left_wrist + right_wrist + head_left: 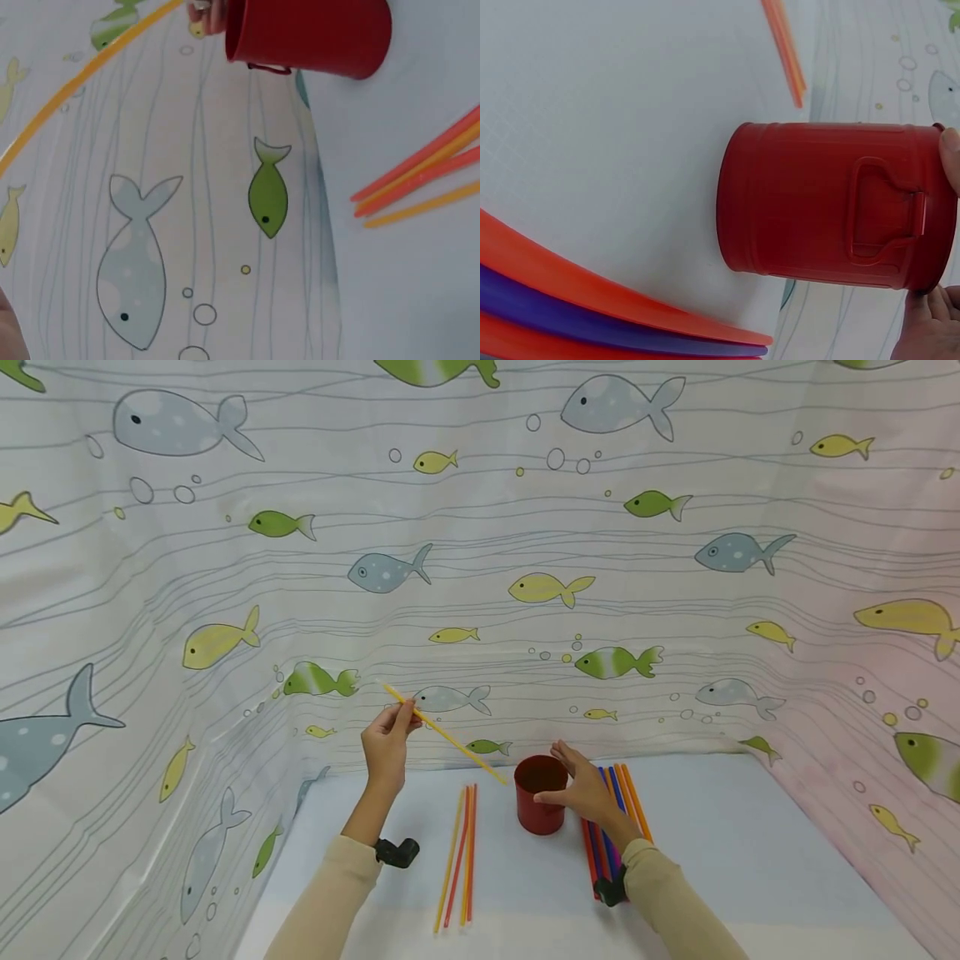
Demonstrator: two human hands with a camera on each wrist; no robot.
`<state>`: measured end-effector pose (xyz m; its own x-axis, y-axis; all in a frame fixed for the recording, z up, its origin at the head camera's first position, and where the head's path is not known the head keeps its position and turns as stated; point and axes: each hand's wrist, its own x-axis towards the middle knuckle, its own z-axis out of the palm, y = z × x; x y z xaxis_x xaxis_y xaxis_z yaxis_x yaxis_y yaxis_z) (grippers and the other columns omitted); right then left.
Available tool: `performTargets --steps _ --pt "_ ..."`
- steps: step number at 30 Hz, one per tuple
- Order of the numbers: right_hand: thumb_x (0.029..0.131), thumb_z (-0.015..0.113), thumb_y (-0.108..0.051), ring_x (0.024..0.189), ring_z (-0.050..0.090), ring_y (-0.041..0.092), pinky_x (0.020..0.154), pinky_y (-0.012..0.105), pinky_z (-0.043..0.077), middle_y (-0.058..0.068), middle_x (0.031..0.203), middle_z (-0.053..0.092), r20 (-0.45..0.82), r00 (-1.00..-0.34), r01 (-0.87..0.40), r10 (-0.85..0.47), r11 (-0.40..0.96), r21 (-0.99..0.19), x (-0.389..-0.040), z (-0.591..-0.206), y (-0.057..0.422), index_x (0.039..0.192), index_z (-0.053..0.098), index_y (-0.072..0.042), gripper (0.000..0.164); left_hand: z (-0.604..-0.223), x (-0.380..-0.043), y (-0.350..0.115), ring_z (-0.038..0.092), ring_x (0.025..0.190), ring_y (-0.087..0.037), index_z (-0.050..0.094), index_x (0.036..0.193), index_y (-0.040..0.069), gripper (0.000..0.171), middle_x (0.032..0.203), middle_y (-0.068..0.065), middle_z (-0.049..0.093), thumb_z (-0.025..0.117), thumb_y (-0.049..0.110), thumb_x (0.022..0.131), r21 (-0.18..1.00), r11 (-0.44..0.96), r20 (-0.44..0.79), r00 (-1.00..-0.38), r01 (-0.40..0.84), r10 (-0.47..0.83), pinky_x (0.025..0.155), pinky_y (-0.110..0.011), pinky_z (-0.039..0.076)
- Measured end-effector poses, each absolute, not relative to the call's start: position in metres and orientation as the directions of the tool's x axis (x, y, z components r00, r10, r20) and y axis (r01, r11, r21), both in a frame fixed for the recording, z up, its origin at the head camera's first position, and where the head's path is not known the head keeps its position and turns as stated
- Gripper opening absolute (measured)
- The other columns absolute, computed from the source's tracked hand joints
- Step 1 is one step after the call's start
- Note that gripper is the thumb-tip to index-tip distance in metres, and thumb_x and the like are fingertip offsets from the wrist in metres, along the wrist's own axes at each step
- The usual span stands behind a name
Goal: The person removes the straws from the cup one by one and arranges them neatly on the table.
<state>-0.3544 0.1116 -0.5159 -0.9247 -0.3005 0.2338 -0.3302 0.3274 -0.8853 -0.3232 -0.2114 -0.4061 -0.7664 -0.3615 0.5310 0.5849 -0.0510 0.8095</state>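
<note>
My left hand (387, 742) pinches a thin yellow plastic stick (459, 745) between thumb and fingers. The stick slants down to the right, its lower end in front of the wall, just left of a red metal can (538, 817). That can stands upright on the table, with a small wire handle (886, 211) on its side in the right wrist view. Thumb and fingers of my right hand (588, 792) grip the can around its rim. In the left wrist view the yellow stick (82, 77) crosses the upper left corner. The can's inside is too dark to make out.
Several yellow and orange-red sticks (470, 852) lie loosely side by side left of the can. Right of it, partly under my right forearm, lies a row of red, blue, purple and orange sticks (636, 802). A fish-patterned curtain (480, 610) rises behind the white table (720, 835).
</note>
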Motion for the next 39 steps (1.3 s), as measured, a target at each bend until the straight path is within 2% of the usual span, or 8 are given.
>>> performTargets --steps 3,9,13,19,24,28,34,39 --pt "0.065 0.092 -0.036 0.140 0.035 0.023 0.108 0.042 0.037 0.002 0.153 0.039 0.227 -0.927 -0.324 -0.300 0.331 -0.886 -0.355 -0.517 0.113 0.155 0.025 -0.015 0.114 -0.410 -0.322 -0.219 0.066 0.083 -0.022 0.071 0.103 -0.003 0.029 0.091 -0.012 0.068 0.068 0.024 0.093 0.834 -0.041 0.497 -0.780 0.551 -0.381 0.078 -0.028 0.057" --pt "0.066 0.091 -0.037 0.141 0.035 0.024 0.108 0.043 0.037 0.002 0.153 0.039 0.230 -0.925 -0.329 -0.301 0.336 -0.883 -0.354 -0.516 0.113 0.155 0.025 -0.015 0.113 -0.431 -0.321 -0.228 0.064 0.095 -0.038 0.070 0.107 -0.002 0.032 0.092 -0.014 0.068 0.069 0.026 0.092 0.893 -0.057 0.395 -0.839 0.446 -0.375 0.081 -0.032 0.057" --pt "0.065 0.091 -0.039 0.140 0.035 0.025 0.107 0.044 0.038 0.003 0.153 0.039 0.224 -0.927 -0.323 -0.300 0.338 -0.884 -0.354 -0.515 0.113 0.155 0.026 -0.015 0.113 -0.450 -0.321 -0.230 0.063 0.098 -0.043 0.070 0.110 -0.002 0.033 0.090 -0.012 0.069 0.068 0.026 0.092 0.924 -0.050 0.336 -0.869 0.378 -0.364 0.082 -0.034 0.057" --pt "0.066 0.091 -0.038 0.141 0.035 0.025 0.106 0.045 0.039 0.005 0.153 0.039 0.215 -0.930 -0.314 -0.297 0.342 -0.886 -0.353 -0.515 0.111 0.155 0.026 -0.016 0.112 -0.478 -0.322 -0.235 0.066 0.092 -0.034 0.070 0.110 -0.003 0.030 0.091 -0.012 0.068 0.067 0.022 0.093 0.958 -0.038 0.253 -0.901 0.283 -0.353 0.080 -0.034 0.058" --pt "0.068 0.091 -0.034 0.141 0.034 0.024 0.108 0.046 0.037 0.004 0.153 0.038 0.214 -0.931 -0.313 -0.296 0.343 -0.886 -0.353 -0.513 0.110 0.155 0.025 -0.016 0.111 -0.493 -0.322 -0.239 0.068 0.091 -0.032 0.070 0.109 -0.004 0.028 0.093 -0.014 0.069 0.068 0.019 0.093 0.982 0.001 0.180 -0.929 0.190 -0.324 0.077 -0.033 0.058" --pt "0.068 0.090 -0.033 0.141 0.034 0.024 0.108 0.046 0.036 0.005 0.153 0.038 0.217 -0.930 -0.315 -0.298 0.339 -0.886 -0.353 -0.512 0.111 0.155 0.024 -0.015 0.111 -0.515 -0.328 -0.242 0.069 0.089 -0.033 0.071 0.105 -0.004 0.029 0.098 -0.023 0.068 0.070 0.021 0.091 0.987 0.062 0.162 -0.931 0.150 -0.327 0.074 -0.030 0.059" --pt "0.068 0.090 -0.035 0.140 0.035 0.024 0.107 0.044 0.038 0.004 0.153 0.039 0.225 -0.929 -0.323 -0.295 0.342 -0.883 -0.354 -0.515 0.112 0.155 0.025 -0.016 0.111 -0.534 -0.323 -0.241 0.069 0.089 -0.041 0.070 0.106 -0.008 0.028 0.100 -0.029 0.067 0.069 0.016 0.092 0.988 0.117 0.133 -0.951 0.104 -0.278 0.069 -0.030 0.059" --pt "0.067 0.090 -0.037 0.139 0.037 0.025 0.105 0.044 0.040 0.002 0.152 0.040 0.229 -0.928 -0.328 -0.294 0.353 -0.876 -0.355 -0.515 0.113 0.155 0.026 -0.016 0.111 -0.548 -0.320 -0.239 0.071 0.077 -0.026 0.072 0.105 -0.007 0.031 0.093 -0.025 0.070 0.070 0.021 0.091 0.974 0.225 0.096 -0.963 0.039 -0.250 0.064 -0.027 0.059"
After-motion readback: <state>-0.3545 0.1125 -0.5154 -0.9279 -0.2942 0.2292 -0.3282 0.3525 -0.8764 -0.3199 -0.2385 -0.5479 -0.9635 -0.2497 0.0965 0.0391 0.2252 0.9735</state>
